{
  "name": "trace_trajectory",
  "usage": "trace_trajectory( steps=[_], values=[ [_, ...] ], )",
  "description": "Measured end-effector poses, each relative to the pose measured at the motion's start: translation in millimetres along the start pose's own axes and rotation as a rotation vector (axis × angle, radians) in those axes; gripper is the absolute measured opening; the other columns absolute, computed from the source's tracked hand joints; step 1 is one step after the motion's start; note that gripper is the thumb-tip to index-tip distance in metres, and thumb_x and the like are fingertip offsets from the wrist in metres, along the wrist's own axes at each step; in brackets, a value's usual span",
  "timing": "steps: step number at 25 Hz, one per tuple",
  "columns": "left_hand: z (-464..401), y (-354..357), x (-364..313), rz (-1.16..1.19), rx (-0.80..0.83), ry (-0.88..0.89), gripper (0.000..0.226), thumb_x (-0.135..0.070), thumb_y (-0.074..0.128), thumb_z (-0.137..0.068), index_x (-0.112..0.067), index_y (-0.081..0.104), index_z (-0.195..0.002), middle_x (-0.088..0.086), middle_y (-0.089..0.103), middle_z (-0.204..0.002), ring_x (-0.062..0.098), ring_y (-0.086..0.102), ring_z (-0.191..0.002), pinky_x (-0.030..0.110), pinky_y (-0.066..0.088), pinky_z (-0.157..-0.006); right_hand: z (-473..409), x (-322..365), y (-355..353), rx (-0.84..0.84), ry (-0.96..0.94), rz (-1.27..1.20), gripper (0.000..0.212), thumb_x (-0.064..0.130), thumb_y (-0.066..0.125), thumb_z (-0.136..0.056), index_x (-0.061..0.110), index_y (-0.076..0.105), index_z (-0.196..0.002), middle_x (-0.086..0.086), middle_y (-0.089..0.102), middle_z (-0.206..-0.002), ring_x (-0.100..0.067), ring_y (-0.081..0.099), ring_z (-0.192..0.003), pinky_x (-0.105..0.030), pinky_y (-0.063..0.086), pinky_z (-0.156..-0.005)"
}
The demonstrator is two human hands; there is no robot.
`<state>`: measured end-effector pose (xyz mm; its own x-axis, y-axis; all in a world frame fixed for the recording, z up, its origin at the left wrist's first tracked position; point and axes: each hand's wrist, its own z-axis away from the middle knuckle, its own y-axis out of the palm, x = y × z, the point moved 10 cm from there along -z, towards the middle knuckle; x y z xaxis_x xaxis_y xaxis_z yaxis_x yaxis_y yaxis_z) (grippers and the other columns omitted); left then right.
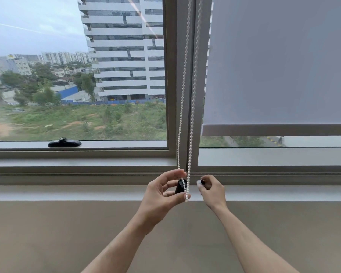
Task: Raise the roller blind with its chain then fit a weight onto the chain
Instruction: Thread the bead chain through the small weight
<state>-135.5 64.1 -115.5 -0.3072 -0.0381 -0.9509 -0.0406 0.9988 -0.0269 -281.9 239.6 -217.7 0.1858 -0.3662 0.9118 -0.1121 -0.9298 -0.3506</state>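
Observation:
A white bead chain (193, 95) hangs in a loop in front of the window frame's centre post. Its bottom bend lies against a black weight piece (180, 186) that my left hand (161, 191) pinches between thumb and fingers. To the right, my right hand (212, 189) grips a second small piece (202, 182), black and white, a short gap from the chain. The grey roller blind (280, 62) covers most of the right pane, and its bottom bar (274, 130) hangs a little above the sill.
A black window handle (64, 142) lies on the left pane's lower frame. The window sill (87, 192) runs across below the hands, above a beige wall (67, 233). Buildings and greenery show through the left glass.

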Motion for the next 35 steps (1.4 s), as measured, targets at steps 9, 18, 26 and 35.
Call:
trace_trajectory(
  steps=[9,18,26,35],
  values=[
    [-3,-3,-2,0.077,-0.004,0.002,0.053,-0.015,0.086,-0.066,-0.029,0.069,-0.114,-0.004,0.072,-0.118,0.013,0.067,-0.106,0.026,0.055,-0.08,40,104,-22,0.164,-0.202,-0.526,0.022,0.002,0.076,-0.083,0.017,0.071,-0.098,-0.002,0.074,-0.075,-0.016,0.068,-0.062,-0.026,0.057,-0.061],
    [-7,-1,-7,0.099,0.014,0.004,0.052,-0.015,0.085,-0.068,-0.029,0.069,-0.115,-0.001,0.073,-0.117,0.018,0.067,-0.111,0.034,0.057,-0.086,70,182,-27,0.429,-0.479,-0.269,0.037,-0.001,0.076,-0.079,0.03,0.078,-0.1,0.0,0.072,-0.094,-0.02,0.072,-0.088,-0.036,0.059,-0.085],
    [-6,2,-8,0.164,0.05,0.011,0.049,-0.013,0.084,-0.07,-0.03,0.07,-0.114,0.002,0.075,-0.11,0.017,0.07,-0.103,0.028,0.055,-0.084,79,196,-18,0.423,-0.574,-0.027,0.027,0.003,0.074,-0.082,0.014,0.077,-0.106,0.007,0.065,-0.093,-0.014,0.07,-0.087,-0.028,0.057,-0.081],
    [-12,-2,-15,0.283,0.024,0.025,0.044,0.003,0.082,-0.071,-0.02,0.075,-0.108,0.002,0.078,-0.093,0.016,0.072,-0.086,0.023,0.054,-0.075,79,205,-14,0.521,-0.578,0.002,0.035,0.009,0.069,-0.088,0.031,0.073,-0.114,0.001,0.064,-0.104,-0.016,0.067,-0.096,-0.033,0.058,-0.084]
  ],
)
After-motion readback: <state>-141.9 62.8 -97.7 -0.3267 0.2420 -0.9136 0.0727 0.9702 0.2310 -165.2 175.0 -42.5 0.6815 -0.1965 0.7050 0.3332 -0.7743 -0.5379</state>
